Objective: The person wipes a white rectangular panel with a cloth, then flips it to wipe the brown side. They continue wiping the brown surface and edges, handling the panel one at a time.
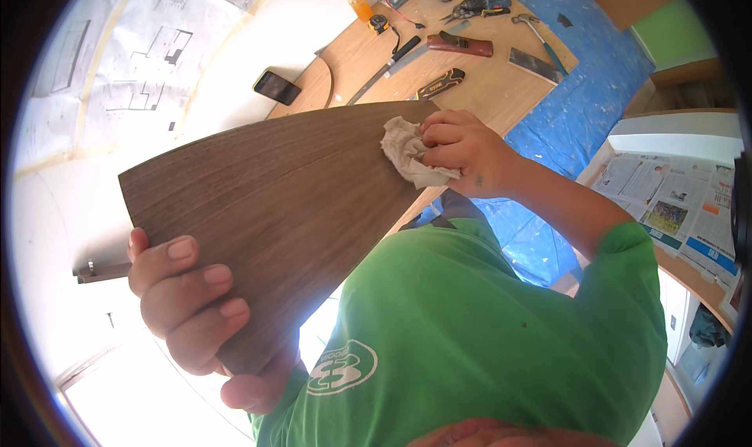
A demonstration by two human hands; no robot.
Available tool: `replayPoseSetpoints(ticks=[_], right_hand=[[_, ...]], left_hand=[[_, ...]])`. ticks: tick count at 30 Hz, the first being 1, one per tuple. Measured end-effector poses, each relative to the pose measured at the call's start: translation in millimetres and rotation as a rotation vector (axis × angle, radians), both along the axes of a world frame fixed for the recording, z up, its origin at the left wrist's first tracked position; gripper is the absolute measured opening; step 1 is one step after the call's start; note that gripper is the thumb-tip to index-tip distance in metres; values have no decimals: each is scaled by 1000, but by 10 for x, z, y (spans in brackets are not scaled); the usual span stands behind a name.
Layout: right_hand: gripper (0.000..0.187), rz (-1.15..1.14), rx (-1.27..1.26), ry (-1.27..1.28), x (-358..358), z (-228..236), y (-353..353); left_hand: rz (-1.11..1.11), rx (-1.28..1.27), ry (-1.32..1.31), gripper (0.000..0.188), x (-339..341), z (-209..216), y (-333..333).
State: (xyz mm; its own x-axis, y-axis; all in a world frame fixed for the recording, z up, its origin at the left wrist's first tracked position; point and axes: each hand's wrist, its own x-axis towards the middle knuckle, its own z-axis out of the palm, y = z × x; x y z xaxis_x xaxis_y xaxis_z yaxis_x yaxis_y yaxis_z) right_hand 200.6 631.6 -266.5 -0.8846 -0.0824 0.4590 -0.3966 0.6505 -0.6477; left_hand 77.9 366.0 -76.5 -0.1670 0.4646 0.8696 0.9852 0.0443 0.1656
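A long dark brown wood-grain board [274, 204] slants across the view, its narrow end low at the left and its far end over the workbench. My left hand [192, 306] grips the near left end, fingers bent over the face and thumb at the lower edge. Toward the far right end, my right hand [470, 149] pinches a crumpled off-white cloth [409, 153] and presses it against the board's face. The cloth partly covers the board there.
On the plywood workbench [356, 59] lie a hammer [540, 43], a hand plane [460, 45], a saw [384, 69], a utility knife [441, 83], a tape measure [378, 24] and a drink bottle [359, 4]. A phone [276, 88] rests left. Blue sheeting [603, 94] covers the floor; newspaper [674, 200] lies right.
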Motion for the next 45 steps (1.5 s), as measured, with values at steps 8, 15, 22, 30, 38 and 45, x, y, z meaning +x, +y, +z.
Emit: replayPoseSetpoints(ticks=[8,15,22,30,38,45], right_hand=[[30,61,20,-8,-59,58,101],[27,105,42,-4,-68,71,118],[25,107,19,28,-93,145,97],[24,101,-25,71,-129,239,29],[26,114,-15,-3,-110,19,149],[27,111,-38,-102,-57,-220,244]], left_hand=[[7,-1,-7,54,4,-2,31],[-14,37,4,55,-31,-21,65],[-5,38,-10,55,-25,-28,52],[-8,47,-10,55,-26,-52,54],[-3,51,3,55,-33,-36,69],[-11,75,-2,55,-55,-48,93]])
